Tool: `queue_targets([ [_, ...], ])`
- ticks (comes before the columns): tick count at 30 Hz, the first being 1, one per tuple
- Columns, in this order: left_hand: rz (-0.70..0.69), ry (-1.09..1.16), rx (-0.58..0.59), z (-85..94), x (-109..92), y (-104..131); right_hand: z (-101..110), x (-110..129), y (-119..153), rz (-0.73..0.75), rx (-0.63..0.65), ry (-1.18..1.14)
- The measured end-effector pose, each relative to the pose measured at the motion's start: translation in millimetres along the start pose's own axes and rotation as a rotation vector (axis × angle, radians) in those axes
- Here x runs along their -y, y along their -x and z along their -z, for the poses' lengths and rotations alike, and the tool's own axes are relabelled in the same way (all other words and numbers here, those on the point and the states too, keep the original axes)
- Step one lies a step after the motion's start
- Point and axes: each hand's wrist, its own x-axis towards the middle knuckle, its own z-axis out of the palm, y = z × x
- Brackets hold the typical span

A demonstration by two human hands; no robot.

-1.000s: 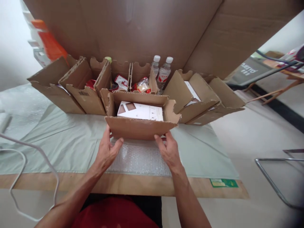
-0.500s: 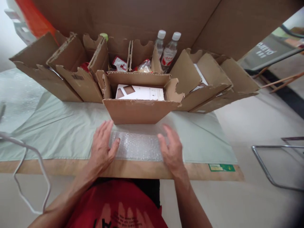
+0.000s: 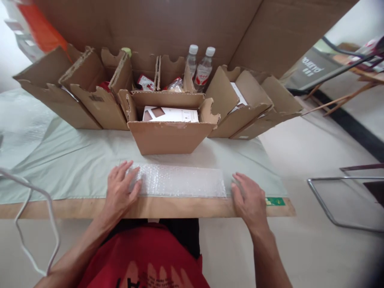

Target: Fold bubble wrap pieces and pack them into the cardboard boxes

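Observation:
A flat strip of clear bubble wrap (image 3: pixel 183 182) lies along the front of the table on a pale green cloth (image 3: pixel 99 160). My left hand (image 3: pixel 121 186) rests at the strip's left end, fingers spread and partly over it. Just beyond the right end, my right hand (image 3: pixel 249 196) is apart from the strip, with its fingers extended and nothing held. Behind the strip stands an open cardboard box (image 3: pixel 168 138), in which a white carton (image 3: pixel 177 115) with brown squares shows.
More open cardboard bins (image 3: pixel 87 96) stand in a row behind, some holding packets. Two clear bottles (image 3: pixel 204 70) with white caps rise among them. A white cable (image 3: pixel 51 216) loops at left, near my forearm. A metal frame (image 3: pixel 324 204) stands on the floor at right.
My right hand has moved right, off the bubble wrap, uncovering its right end. My left hand has shifted slightly left and down. The camera view has shifted a little.

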Motion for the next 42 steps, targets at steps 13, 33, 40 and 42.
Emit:
queue_targets([
  [13,0.383,-0.041,0.156,34.4,15.8,-13.4,18.3,40.5,-30.0,-0.14,0.38,-0.348],
  [33,0.155,0.772,0.454,82.2,21.2,39.6,-17.5,220.6,17.1,-0.318,0.877,-1.257],
  [40,0.448,0.294,0.192,46.0,17.2,21.2,-40.1,236.8,-3.4,-0.129,0.703,-1.179],
  [42,0.406,0.244,0.193,36.2,24.0,14.5,-40.3,230.6,0.5,0.1,0.563,-0.95],
])
